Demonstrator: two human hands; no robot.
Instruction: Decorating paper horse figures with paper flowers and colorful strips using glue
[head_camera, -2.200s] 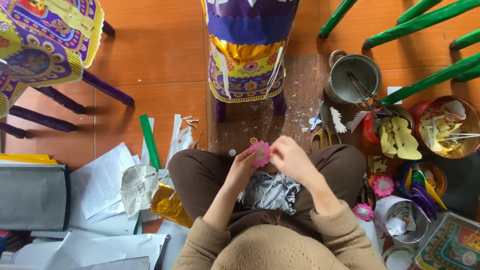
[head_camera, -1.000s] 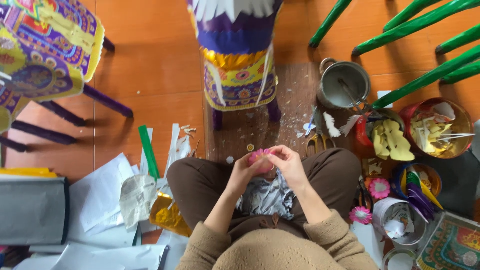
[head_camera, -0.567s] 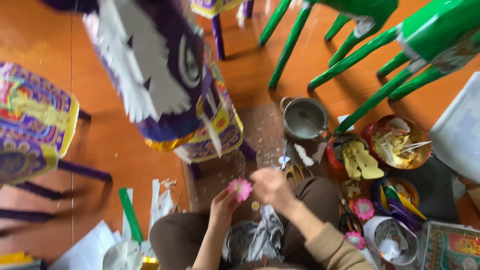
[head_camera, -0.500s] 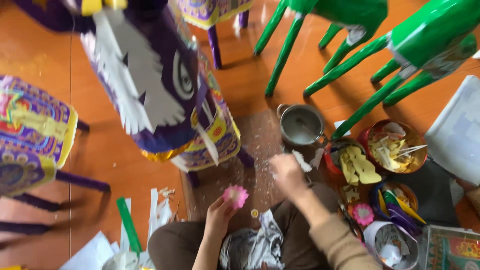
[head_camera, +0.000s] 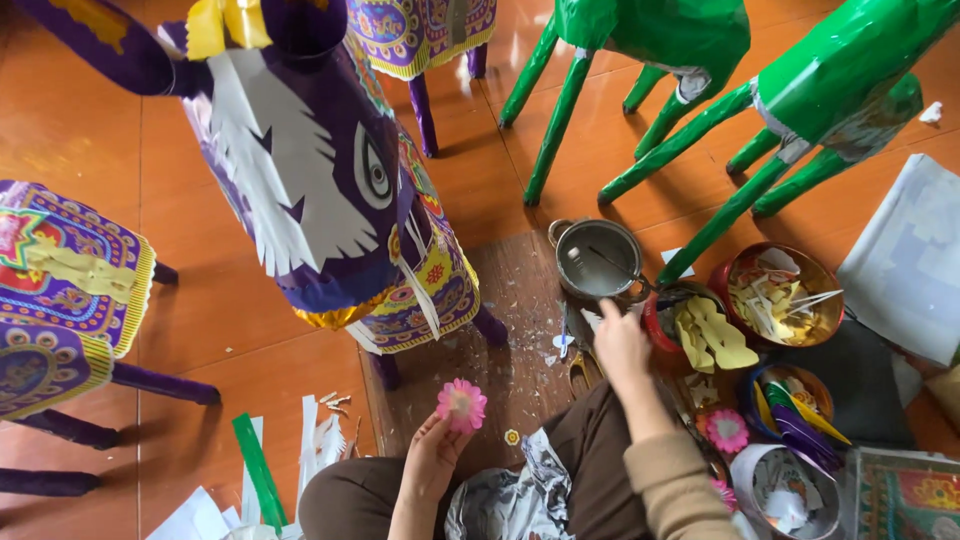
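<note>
- Left hand (head_camera: 432, 462) pinches a pink paper flower (head_camera: 461, 403) by its base, held up over the dark floor mat (head_camera: 520, 330), just near of the purple paper horse (head_camera: 320, 190).
- Right hand (head_camera: 620, 345) is stretched out low towards the metal pot (head_camera: 597, 262) with a stick lying in it; fingers loosely curled, holding nothing that I can see.
- Risk: the flower is held only at fingertips. With attention on the reach, it could get crushed or slip onto the scrap-littered mat.
- Risk: the pot sits tight against a green paper leg (head_camera: 715, 220) and the red bowl of yellow cutouts (head_camera: 700, 335). A careless reach could tip it or bump the leg.
- Risk: if the pot holds paste (can't tell), drips on the sleeve or the silver foil on the lap (head_camera: 510, 495) are likely.
- Horse's head hangs close above the flower; lifting the left hand blind could dent its paper fringe.
</note>
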